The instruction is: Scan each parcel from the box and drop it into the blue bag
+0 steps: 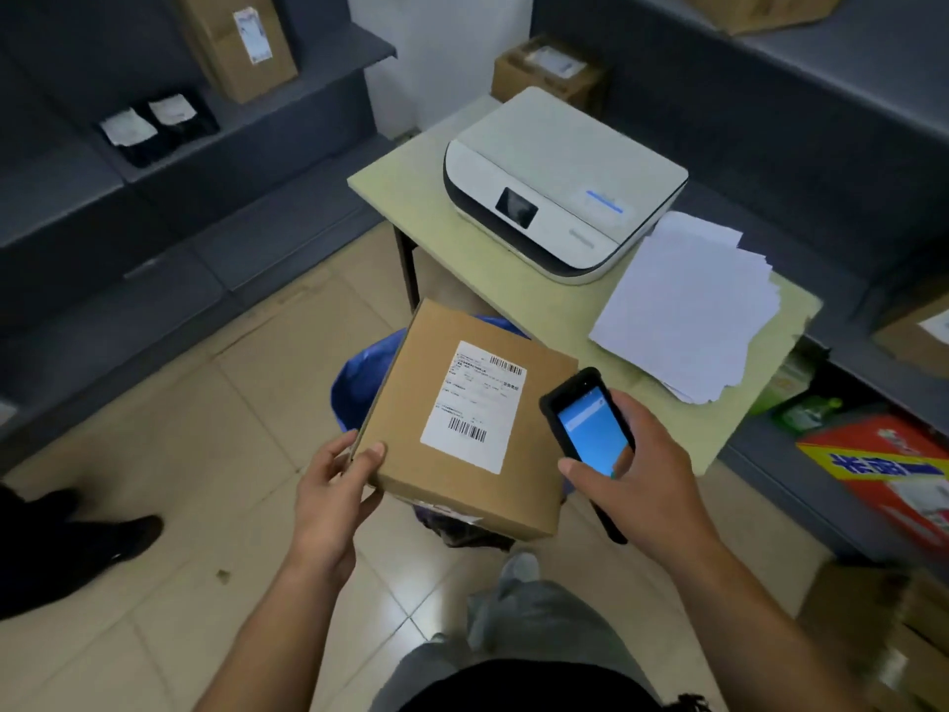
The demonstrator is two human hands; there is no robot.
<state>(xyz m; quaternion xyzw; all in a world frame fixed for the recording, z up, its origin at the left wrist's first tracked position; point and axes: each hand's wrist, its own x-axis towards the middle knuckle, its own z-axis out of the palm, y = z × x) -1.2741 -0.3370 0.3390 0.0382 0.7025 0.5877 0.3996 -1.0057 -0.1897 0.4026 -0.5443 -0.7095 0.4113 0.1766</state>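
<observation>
Parcel: brown cardboard parcel [462,418] is up off the floor, label side up, tipped a little, hanging right over the bag [359,372].
Label: white label [475,405] faces the camera, two barcodes showing; the print is too small to read.
Left hand: the left hand [334,485] has the parcel's near-left corner, thumb pressed on top, fingers curled underneath.
Right hand: the right hand [637,475] is wrapped round a black scanner [590,429], thumb on the lower end of its lit blue screen.
Scanner: sits just beside the parcel's right edge, overlapping its corner from here; touching or not, I can't tell.
Bag: blue, on the floor [205,454] under the parcel and mostly hidden by it; its rim shows on the left and far side, and something dark pokes out below the parcel's near edge.
In the way: the parcel itself covers the bag's mouth; a dark table leg [408,264] stands just behind the bag.
Tabletop: pale green tabletop [405,182] runs beyond and right of the bag, its near corner behind the right hand.
Printer: white printer [560,182] with a small dark screen, on the far half.
Paper: a fanned stack of white paper [688,310] just beside the printer, nearer the right edge.
Shelves: grey shelves [61,197] on the left carry two black packets [154,125] and a leaning carton [236,43]; a red carton [883,470] sits low on the right.
Floor: beige tiles; another person's dark shoe [118,537] at the left edge.
</observation>
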